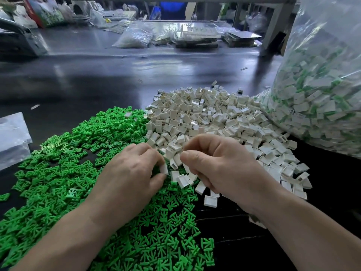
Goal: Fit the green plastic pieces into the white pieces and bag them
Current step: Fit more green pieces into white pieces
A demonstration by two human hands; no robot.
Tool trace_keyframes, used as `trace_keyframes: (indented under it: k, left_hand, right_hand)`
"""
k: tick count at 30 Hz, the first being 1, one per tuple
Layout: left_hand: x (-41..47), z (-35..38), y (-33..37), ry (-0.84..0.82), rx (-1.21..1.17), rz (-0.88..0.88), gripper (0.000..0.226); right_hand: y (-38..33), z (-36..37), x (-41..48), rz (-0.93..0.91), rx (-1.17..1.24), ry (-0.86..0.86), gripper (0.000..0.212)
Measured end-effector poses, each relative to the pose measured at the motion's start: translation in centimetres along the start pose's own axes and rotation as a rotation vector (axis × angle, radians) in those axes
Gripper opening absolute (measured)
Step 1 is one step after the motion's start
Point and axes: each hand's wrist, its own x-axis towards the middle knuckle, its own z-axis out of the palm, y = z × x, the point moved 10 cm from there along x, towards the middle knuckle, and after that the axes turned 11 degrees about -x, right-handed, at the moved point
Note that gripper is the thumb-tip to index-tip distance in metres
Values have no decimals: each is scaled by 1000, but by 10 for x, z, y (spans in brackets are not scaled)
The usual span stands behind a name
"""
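Observation:
A wide heap of small green plastic pieces [64, 169] covers the near left of the dark table. Behind it to the right lies a heap of small white hollow pieces [211, 118]. My left hand [129, 173] hovers where the two heaps meet and pinches one white piece [163, 169] between thumb and fingers. My right hand [218, 165] is just to its right with fingers curled over the white heap's near edge; whether it holds anything is hidden. A big clear bag [320, 90] of joined green-and-white pieces stands at the right.
A folded clear plastic bag [11, 137] lies at the left edge. The dark glossy table [97, 79] stretches back to more bags [134, 38] and flat trays [197, 36]. A grey metal frame leg [273, 30] stands at the far right.

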Motion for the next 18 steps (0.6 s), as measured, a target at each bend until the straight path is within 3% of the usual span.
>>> trace_keyframes:
  k: [5, 9, 14, 18]
  left_hand:
    - [-4, -25, -3, 180, -308, -48, 14]
    - [-10, -33, 15, 253, -444, 44, 22]
    - [-10, -35, 12, 208, -434, 44, 28]
    - [-9, -22, 2, 52, -238, 5, 37]
  right_hand:
    - [0, 2, 1, 13, -10, 9, 9]
    - [-1, 20, -2, 28, 89, -102, 13]
    - [-4, 14, 0, 36, 281, -63, 12]
    - [0, 6, 4, 63, 442, -38, 8]
